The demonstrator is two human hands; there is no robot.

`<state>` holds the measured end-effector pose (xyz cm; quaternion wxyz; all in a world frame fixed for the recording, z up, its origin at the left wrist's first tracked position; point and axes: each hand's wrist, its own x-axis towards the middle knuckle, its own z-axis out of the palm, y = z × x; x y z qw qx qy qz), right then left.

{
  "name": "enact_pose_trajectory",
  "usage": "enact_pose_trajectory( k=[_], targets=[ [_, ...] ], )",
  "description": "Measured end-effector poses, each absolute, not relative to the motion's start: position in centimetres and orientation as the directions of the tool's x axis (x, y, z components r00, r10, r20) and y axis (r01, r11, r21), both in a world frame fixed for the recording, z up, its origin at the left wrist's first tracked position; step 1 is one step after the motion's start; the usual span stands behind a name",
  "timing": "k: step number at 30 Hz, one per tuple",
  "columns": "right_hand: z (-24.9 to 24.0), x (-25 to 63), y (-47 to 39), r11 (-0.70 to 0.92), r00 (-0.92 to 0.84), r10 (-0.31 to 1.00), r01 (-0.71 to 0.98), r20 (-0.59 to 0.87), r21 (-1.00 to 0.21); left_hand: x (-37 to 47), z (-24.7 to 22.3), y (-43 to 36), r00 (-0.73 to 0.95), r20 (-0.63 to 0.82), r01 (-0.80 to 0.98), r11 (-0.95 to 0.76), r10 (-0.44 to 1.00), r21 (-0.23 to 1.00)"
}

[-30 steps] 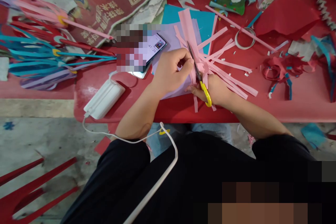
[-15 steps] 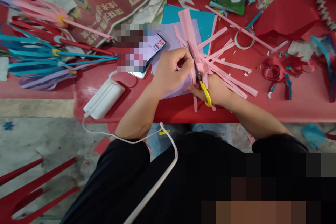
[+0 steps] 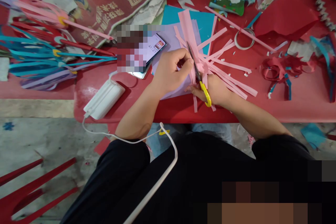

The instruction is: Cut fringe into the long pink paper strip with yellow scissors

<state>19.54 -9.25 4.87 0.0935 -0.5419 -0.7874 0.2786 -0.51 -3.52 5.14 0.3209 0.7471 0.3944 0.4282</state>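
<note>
A pair of scissors (image 3: 205,94) with a yellow handle lies slantwise across my right hand (image 3: 216,91), blades pointing away from me. The handle rests between thumb and palm; the other fingers are mostly hidden under pink paper. My left hand (image 3: 172,70) is closed in a pinch beside the blades, thumb and forefinger on a narrow pink paper strip (image 3: 193,73). Around both hands spreads a bunch of pink paper strips (image 3: 231,64), with a wider pink piece (image 3: 187,21) reaching to the far side. Purple paper sheets (image 3: 166,89) lie beneath the left hand.
Left of my hands are a phone (image 3: 154,49) and a white power bank (image 3: 105,99) with a cable. Finished-looking paper-strip bundles (image 3: 34,54) lie farther left. Teal paper (image 3: 172,14), a tape roll (image 3: 244,39) and red curled scraps (image 3: 278,68) are also on the red table (image 3: 301,106).
Both hands, the scissors and the pink strips stay almost exactly where they were. The digits on the phone screen have changed.
</note>
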Motion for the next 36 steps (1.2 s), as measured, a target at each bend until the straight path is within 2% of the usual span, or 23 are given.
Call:
enact_pose_trajectory(
  k=[11, 30, 36],
  targets=[
    [4.57, 19.54, -9.32, 0.266, -0.377, 0.918, 0.812, -0.121, -0.519, -0.62, 5.25, -3.55, 0.332, 0.389, 0.332, -0.493, 0.859, 0.804],
    [4.12, 19.65, -9.39, 0.283, -0.389, 0.918, 0.776, -0.075, -0.563, -0.73, 4.72, -3.37, 0.347, 0.424, 0.311, -0.529, 0.837, 0.79],
    [4.24, 19.6, -9.38, 0.296, -0.388, 0.918, 0.807, -0.08, -0.512, -0.73, 4.9, -3.38, 0.353, 0.419, 0.312, -0.528, 0.836, 0.79]
  ],
)
